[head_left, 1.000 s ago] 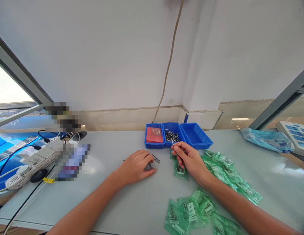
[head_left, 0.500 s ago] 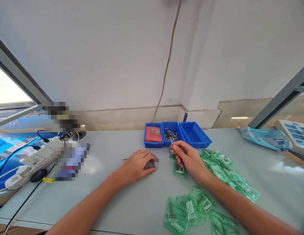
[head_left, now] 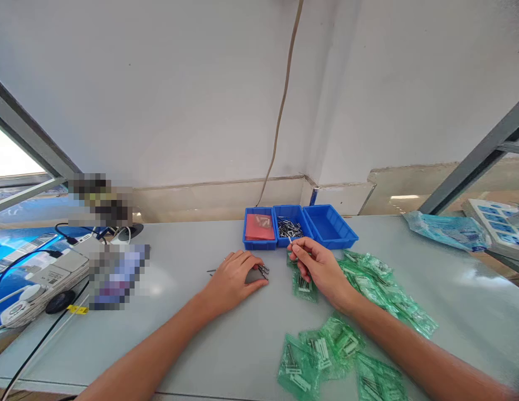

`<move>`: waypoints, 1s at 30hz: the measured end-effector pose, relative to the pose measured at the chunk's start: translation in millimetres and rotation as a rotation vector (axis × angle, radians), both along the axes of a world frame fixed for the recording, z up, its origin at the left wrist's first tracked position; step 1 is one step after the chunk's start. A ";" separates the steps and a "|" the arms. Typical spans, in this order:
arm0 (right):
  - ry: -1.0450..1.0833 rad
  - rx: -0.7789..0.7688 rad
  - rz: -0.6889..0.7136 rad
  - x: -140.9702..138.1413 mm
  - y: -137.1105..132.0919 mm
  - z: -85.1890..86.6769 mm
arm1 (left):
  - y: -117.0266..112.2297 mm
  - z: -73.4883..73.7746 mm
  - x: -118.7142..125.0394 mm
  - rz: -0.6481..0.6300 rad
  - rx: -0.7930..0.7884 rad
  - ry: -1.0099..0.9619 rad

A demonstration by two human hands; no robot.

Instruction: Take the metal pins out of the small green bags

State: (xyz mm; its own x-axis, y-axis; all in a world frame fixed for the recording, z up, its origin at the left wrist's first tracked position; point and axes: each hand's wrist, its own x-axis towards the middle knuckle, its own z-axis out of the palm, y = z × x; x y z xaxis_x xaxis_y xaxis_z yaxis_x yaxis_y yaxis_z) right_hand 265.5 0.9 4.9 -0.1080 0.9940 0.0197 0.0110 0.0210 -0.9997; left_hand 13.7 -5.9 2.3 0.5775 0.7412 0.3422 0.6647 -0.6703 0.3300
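Observation:
My left hand (head_left: 236, 278) rests on the table with its fingers curled round several metal screws (head_left: 263, 271), whose ends show between thumb and index finger. Thin shanks also poke out on its far left side. A single small screw (head_left: 290, 240) is pinched between thumb and index finger of my right hand (head_left: 313, 262), just in front of the blue bins. The middle blue bin (head_left: 299, 242) contains a heap of loose screws. Beneath my right hand lies a green plastic bag (head_left: 304, 289) with screws inside, partly covered by the fingers.
The left blue bin (head_left: 259, 245) holds a red packet; the right blue bin (head_left: 330, 225) stands beside the middle one. Green bags (head_left: 384, 284) lie right of my arm, others (head_left: 299, 367) near the front edge. Power strips (head_left: 54, 273) and cables occupy the left side.
The fingers of my left hand have drawn the screws closer together beside the thumb. My right hand keeps its pinch near the middle bin. The view has shifted slightly.

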 end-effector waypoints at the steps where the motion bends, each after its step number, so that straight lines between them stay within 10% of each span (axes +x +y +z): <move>1: 0.001 0.001 0.002 0.2 -0.2 -0.4 | -0.1 0.0 0.6 0.010 -0.003 -0.001; 30: -0.001 -0.010 0.012 0.4 2.0 -4.8 | 5.2 -5.3 6.5 0.034 0.017 -0.021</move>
State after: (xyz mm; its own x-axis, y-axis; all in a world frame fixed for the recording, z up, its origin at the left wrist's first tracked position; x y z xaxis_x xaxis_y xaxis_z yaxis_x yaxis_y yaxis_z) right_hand 266.0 2.9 0.1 -0.1202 0.9927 0.0101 0.0120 0.0116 -0.9999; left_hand 20.1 -0.8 -2.9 0.5448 0.7544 0.3661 0.6804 -0.6529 0.3329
